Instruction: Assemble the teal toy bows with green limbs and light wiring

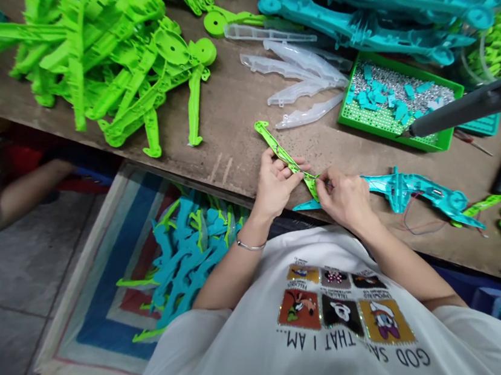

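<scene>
At the table's near edge, a long narrow green plastic part (pixel 278 149) slants between my hands, with thin dark wire lying along it. My left hand (pixel 276 184) is closed round its middle, thumb on top. The fingertips of my right hand (pixel 342 193) are pinched at its lower end, on or beside the wire; exactly what they grip is hidden. Just right of that hand lies a teal plastic shell half (pixel 408 186) with a loop of thin wire (pixel 408 226). A teal tip (pixel 306 205) shows below the green part.
Green parts (pixel 125 57) are heaped at the back left. Clear plastic strips (pixel 298 72) and a green tray (pixel 445 138) of screws and small teal pieces lie ahead. Teal shells (pixel 374 8) are stacked behind. A dark rod (pixel 469 105) juts in from the right. Assembled pieces (pixel 185 250) fill a floor-side bin.
</scene>
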Demonstrator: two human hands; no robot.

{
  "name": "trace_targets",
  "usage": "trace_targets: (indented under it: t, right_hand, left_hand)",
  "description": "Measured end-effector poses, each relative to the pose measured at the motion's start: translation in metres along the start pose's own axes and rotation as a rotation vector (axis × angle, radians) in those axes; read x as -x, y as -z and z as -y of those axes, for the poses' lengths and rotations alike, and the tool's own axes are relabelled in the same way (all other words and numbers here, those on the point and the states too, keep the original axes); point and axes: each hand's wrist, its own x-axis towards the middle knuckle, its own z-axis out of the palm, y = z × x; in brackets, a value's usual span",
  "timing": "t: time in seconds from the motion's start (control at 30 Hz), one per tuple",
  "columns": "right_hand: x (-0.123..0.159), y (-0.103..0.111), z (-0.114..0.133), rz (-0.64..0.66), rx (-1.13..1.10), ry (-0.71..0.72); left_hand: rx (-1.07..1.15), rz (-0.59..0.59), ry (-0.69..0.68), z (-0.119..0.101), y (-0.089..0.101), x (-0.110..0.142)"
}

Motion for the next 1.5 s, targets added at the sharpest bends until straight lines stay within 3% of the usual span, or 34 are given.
trace_targets:
  t: [0.17, 0.23, 0.33, 0.37, 0.43, 0.53, 0.63, 0.77, 1.03, 1.5]
  right_hand:
    - [-0.004, 0.004, -0.001, 0.057, -0.020, 0.018]
    - [-0.004, 0.006, -0.001, 0.077, -0.013, 0.007]
    - [-0.004, 0.006, 0.001, 0.102, 0.016, -0.006]
    - [-0.004, 0.006, 0.001, 0.109, 0.024, -0.007]
    - [-0.004, 0.006, 0.002, 0.121, 0.033, -0.009]
    - [-0.005, 0.006, 0.002, 0.135, 0.037, -0.015]
    - [-0.005, 0.005, 0.002, 0.133, 0.030, -0.015]
    - [-0.005, 0.002, 0.000, 0.101, 0.009, -0.013]
    - [-0.002, -0.003, -0.006, 0.037, -0.150, 0.072]
    - [-0.004, -0.010, -0.007, -0.082, -0.218, 0.211]
  left_hand:
    - [-0.121, -0.058, -0.056, 0.005, 0.001, 0.001]
    - [-0.341, -0.139, -0.158, 0.003, 0.003, 0.006]
    - [-0.860, -0.220, -0.427, -0.008, 0.010, 0.015]
    - [-1.021, -0.183, -0.528, -0.013, 0.014, 0.015]
    - [-1.236, -0.001, -0.709, -0.021, 0.024, 0.010]
    - [-1.290, 0.337, -0.879, -0.028, 0.040, -0.009]
    - [-1.295, 0.493, -0.914, -0.031, 0.050, -0.028]
    - [-1.322, 0.557, -0.916, -0.036, 0.051, -0.040]
    - [-1.293, 0.579, -0.911, -0.039, 0.050, -0.043]
    - [-1.464, 0.691, -0.978, -0.049, 0.047, -0.047]
